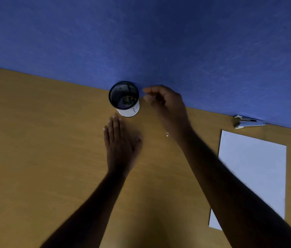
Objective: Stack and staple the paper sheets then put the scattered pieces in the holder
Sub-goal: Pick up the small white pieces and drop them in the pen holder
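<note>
Here, two hands (123,142) (164,101), one holder (124,99), one stapler (248,121), one paper stack (259,169).

Two bare forearms are seen, no sleeves worn; left hand (121,142) and right hand (166,104) are ungloved, unadorned.

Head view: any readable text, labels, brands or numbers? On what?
No readable text.
Mesh holder: white band at its base bears dark marks, too blurred to read.
Stapler: no brand visible.
Paper stack: blank side showing.
Desk and blue wall: no text.
</note>
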Demonstrator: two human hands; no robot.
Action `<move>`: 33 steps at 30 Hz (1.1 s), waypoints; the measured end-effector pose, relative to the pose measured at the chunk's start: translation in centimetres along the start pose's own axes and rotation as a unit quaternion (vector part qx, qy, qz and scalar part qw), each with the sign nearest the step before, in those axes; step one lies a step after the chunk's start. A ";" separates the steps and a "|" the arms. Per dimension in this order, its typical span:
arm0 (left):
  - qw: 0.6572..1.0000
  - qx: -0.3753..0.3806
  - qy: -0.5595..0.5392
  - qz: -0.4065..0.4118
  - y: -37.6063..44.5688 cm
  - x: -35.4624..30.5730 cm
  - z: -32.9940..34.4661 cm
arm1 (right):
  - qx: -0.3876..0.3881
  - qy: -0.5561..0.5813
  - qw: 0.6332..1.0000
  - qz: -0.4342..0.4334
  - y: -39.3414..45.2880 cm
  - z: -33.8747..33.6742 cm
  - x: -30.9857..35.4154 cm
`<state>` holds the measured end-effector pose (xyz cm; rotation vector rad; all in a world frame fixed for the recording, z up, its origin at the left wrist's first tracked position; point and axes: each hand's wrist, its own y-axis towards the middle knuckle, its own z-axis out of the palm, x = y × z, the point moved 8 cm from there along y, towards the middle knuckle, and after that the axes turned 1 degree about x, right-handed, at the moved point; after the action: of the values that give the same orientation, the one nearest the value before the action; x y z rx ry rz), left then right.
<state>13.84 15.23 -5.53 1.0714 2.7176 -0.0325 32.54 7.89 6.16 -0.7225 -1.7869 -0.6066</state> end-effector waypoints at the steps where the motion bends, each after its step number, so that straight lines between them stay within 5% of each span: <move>1: 1.000 -0.003 -0.002 -0.001 0.0 0.0 -0.1 | 0.016 -0.032 0.999 -0.036 0.8 1.1 1.0; 4: 1.000 -0.003 -0.005 -0.003 0.1 0.0 -0.1 | 0.052 -0.134 0.980 -0.139 2.6 4.5 2.7; 7: 1.000 0.003 -0.003 -0.004 0.2 0.0 0.1 | 0.077 -0.191 0.968 -0.146 3.8 6.4 2.4; 13: 1.000 0.003 -0.006 -0.002 0.1 0.0 0.1 | 0.100 -0.149 0.980 -0.089 5.1 6.5 1.2; 25: 1.000 0.006 0.000 -0.004 0.2 0.0 0.1 | 0.117 -0.138 0.977 -0.111 5.0 6.5 2.1; 33: 1.000 0.002 -0.001 -0.005 0.2 -0.1 -0.1 | 0.054 -0.110 0.983 -0.133 4.5 4.4 2.6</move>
<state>13.98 15.32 -5.39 1.0579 2.7231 -0.0408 32.31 14.55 7.60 -0.4947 -2.1261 -0.6191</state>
